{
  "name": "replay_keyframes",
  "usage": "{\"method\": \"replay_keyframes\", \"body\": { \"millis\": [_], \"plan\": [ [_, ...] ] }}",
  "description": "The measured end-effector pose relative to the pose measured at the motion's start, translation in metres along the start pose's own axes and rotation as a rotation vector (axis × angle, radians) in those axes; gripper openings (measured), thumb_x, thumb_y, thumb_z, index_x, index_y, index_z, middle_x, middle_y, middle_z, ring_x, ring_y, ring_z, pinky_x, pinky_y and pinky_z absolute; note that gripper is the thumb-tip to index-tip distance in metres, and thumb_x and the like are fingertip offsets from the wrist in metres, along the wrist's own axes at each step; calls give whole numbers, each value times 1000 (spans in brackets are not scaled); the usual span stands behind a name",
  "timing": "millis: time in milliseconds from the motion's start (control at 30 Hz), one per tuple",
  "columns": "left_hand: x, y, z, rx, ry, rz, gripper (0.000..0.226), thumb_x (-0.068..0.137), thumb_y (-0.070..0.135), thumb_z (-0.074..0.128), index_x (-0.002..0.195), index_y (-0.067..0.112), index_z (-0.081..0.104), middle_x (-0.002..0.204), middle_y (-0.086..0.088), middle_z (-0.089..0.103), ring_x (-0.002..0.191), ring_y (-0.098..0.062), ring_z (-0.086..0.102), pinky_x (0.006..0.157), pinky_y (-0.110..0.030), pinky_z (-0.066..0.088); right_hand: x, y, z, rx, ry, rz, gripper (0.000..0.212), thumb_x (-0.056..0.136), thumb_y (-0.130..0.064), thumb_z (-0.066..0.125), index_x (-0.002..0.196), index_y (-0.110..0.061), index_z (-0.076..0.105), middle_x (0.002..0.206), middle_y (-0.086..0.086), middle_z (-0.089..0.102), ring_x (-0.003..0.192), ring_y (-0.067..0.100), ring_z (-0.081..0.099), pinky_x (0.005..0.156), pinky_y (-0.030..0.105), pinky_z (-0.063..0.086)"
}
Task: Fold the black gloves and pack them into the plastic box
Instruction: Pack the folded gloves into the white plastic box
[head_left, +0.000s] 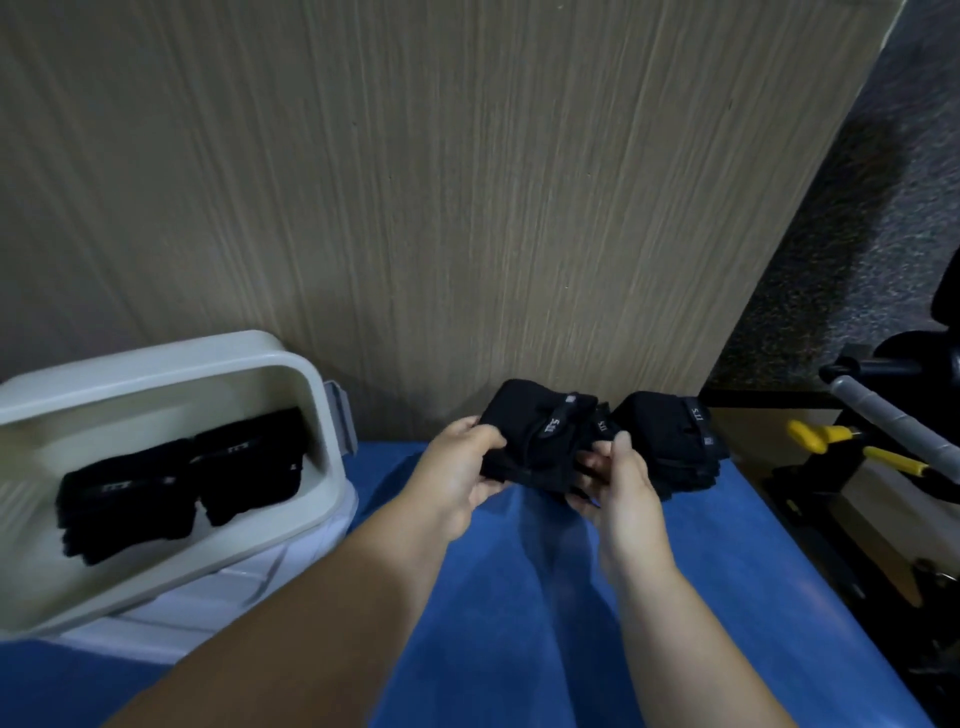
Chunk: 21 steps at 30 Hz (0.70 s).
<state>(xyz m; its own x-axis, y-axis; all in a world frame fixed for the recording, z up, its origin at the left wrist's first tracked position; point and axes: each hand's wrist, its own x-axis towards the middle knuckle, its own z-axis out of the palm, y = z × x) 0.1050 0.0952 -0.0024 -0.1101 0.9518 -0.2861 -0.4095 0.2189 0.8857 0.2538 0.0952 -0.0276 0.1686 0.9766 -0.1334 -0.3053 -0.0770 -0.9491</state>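
A folded black glove bundle (540, 441) with a small white-lettered strap is held above the blue surface (519, 597). My left hand (462, 478) grips its left edge and my right hand (618, 483) pinches its right edge. Another folded black glove bundle (675, 441) lies just to the right, against the wooden panel. The beige plastic box (317, 395) stands open at the left, with two folded black glove bundles (176, 478) side by side inside it.
A tall wood-grain panel (441, 182) rises right behind the gloves. Past the blue surface's right edge are a yellow-handled tool (831, 441), a grey bar (893, 431) and dark equipment on a speckled floor (857, 260).
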Motion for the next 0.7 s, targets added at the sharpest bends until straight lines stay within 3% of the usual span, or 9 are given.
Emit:
{"method": "replay_keyframes", "body": {
  "millis": [67, 167, 300, 367, 467, 533, 700],
  "plan": [
    [-9, -1, -18, 70, -45, -53, 25, 89, 1, 47, 104, 11, 63, 98, -10, 68, 91, -21, 63, 78, -33, 54, -4, 1, 8, 35, -87, 92, 45, 98, -50, 40, 119, -16, 59, 117, 10, 65, 100, 24, 64, 80, 36, 51],
    [-21, -2, -43, 151, -51, -115, 29, 88, 2, 46, 110, 11, 63, 105, -11, 69, 94, -22, 64, 73, -32, 54, -15, 5, 17, 29, -246, 212, 49, 90, -56, 48, 116, -17, 64, 124, 10, 65, 108, 26, 62, 90, 41, 46],
    [-37, -3, -77, 218, -14, -141, 34, 87, 2, 45, 113, 12, 63, 112, -15, 66, 102, -26, 63, 76, -34, 56, -30, 9, 24, 96, -417, 365, 57, 86, -59, 46, 127, -20, 54, 115, 6, 63, 109, 26, 62, 97, 46, 46],
    [-47, -1, -92, 250, -24, -162, 33, 86, 0, 44, 108, 13, 64, 104, -13, 66, 96, -25, 63, 77, -34, 56, -39, 11, 30, 31, -493, 383, 54, 82, -56, 53, 125, -23, 54, 114, 6, 63, 107, 24, 63, 93, 42, 48],
    [-60, 0, -109, 316, -65, -202, 31, 84, -2, 43, 100, 14, 64, 94, -11, 63, 88, -23, 60, 78, -34, 53, -53, 20, 43, -85, -572, 356, 58, 70, -33, 72, 124, -23, 56, 112, 2, 68, 97, 19, 64, 82, 35, 47],
    [-67, 0, -120, 346, -77, -216, 33, 83, -2, 43, 103, 14, 65, 94, -12, 62, 90, -24, 59, 80, -35, 51, -62, 27, 52, -139, -610, 337, 62, 67, -23, 69, 128, -22, 55, 114, 3, 68, 99, 21, 64, 83, 36, 46],
    [-81, 5, -150, 368, -96, -253, 39, 79, 0, 44, 110, 11, 66, 95, -10, 64, 92, -24, 60, 78, -34, 50, -82, 39, 71, -161, -664, 347, 52, 66, -17, 66, 117, -11, 60, 100, 14, 70, 88, 26, 66, 74, 34, 50]
  ]
}}
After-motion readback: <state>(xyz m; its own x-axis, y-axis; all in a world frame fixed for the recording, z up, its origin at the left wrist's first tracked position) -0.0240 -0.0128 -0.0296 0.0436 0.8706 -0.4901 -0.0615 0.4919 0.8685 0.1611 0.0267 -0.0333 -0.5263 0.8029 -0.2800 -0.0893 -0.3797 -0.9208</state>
